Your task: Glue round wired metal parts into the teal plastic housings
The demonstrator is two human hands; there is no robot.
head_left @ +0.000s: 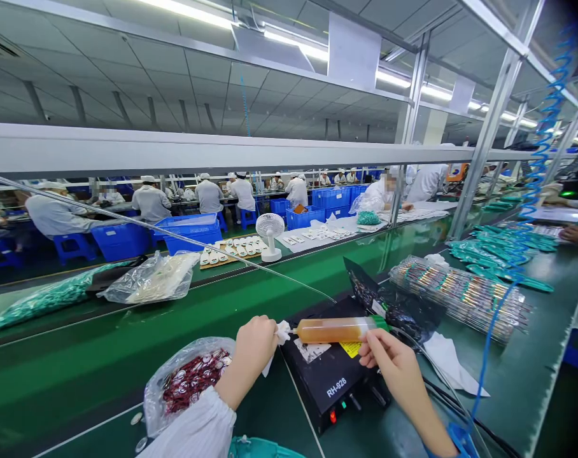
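Observation:
A glue syringe [330, 330] filled with amber fluid lies level above a black dispenser box [312, 375] marked RH-928. My right hand [389, 359] grips its back end near the green cap, thumb and fingers closed on it. At the nozzle end, my left hand [255, 346] pinches a crumpled white tissue [283, 332] around the tip, which is hidden by the paper. Left of my left wrist sits a clear plastic bag [158, 381] with many small round parts on dark red wires [196, 380]. Teal material [263, 448] shows at the bottom edge.
A green conveyor belt [126, 337] runs behind the bench. Right of the box are a black plastic bag [408, 312], a white paper [454, 362], a bundle of wired parts [461, 292] and a coiled blue air hose [547, 133]. A white fan [270, 235] stands beyond the belt.

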